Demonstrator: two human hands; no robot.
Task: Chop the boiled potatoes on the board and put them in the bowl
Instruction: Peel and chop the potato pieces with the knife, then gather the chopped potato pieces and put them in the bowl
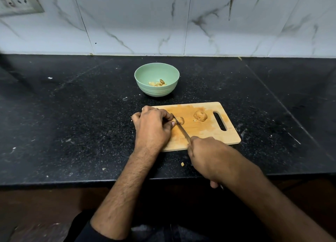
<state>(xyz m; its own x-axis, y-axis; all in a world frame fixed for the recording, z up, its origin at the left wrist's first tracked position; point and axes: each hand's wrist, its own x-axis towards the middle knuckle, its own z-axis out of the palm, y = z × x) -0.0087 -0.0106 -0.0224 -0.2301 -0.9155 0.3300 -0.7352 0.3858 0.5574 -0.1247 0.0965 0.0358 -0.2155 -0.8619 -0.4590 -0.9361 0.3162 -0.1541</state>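
On the wooden board (203, 132) the left hand (152, 125) curls over a potato piece (180, 120), pinching it steady, while the right hand (209, 154) grips the knife (182, 130) with its blade against that piece. A whole potato (200, 116) waits just beside it. The green bowl (157, 79) behind the board on the black bench (72, 114) holds a few chopped bits (157, 83).

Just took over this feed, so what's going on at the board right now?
A person is chopping boiled potatoes. The left hand steadies a potato on the board, fingers curled on it, while the right hand grips a knife whose blade is at that potato. A second potato lies uncut farther right on the board. The green bowl behind already holds a few pieces.
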